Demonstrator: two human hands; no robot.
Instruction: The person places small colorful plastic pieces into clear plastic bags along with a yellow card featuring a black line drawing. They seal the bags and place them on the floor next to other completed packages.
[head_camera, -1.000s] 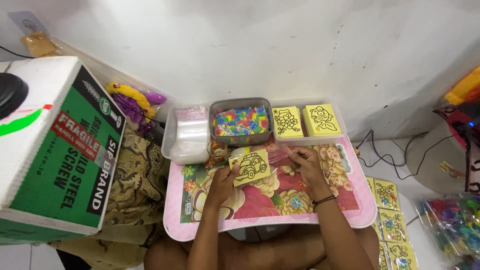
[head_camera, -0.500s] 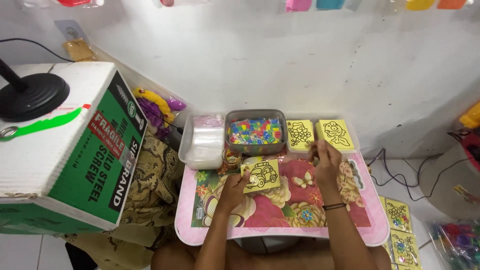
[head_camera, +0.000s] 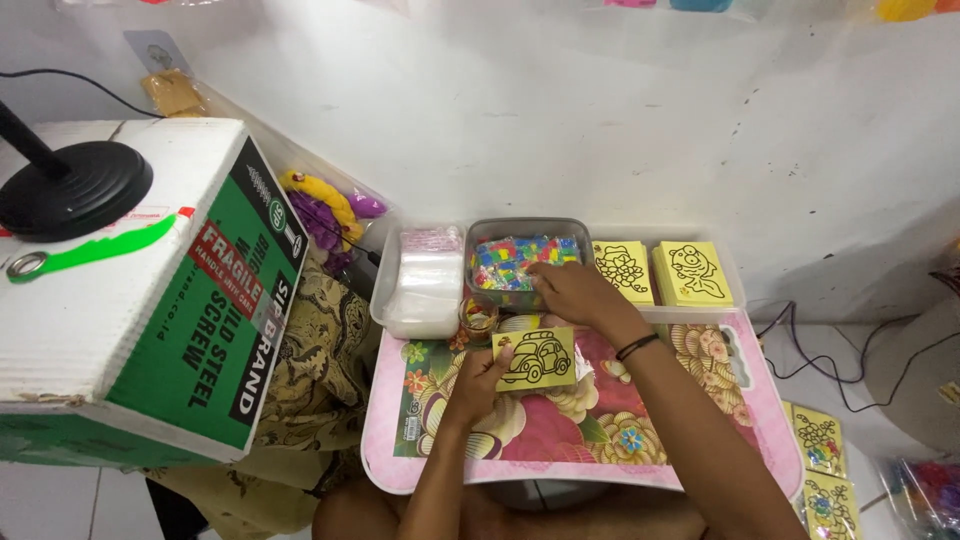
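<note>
From the head view, a small pink table (head_camera: 700, 455) with a floral top stands against a scuffed white wall (head_camera: 560, 120). The left hand (head_camera: 478, 372) pinches a yellow card (head_camera: 536, 359) with a car outline, thumb on its left edge, held just above the tabletop. The right hand (head_camera: 572, 292) reaches into a grey tray of coloured pieces (head_camera: 505, 262), fingers curled together; what they grip cannot be told. A clear tub (head_camera: 420, 290) sits left of it, a large cardboard box (head_camera: 150, 300) farther left.
</note>
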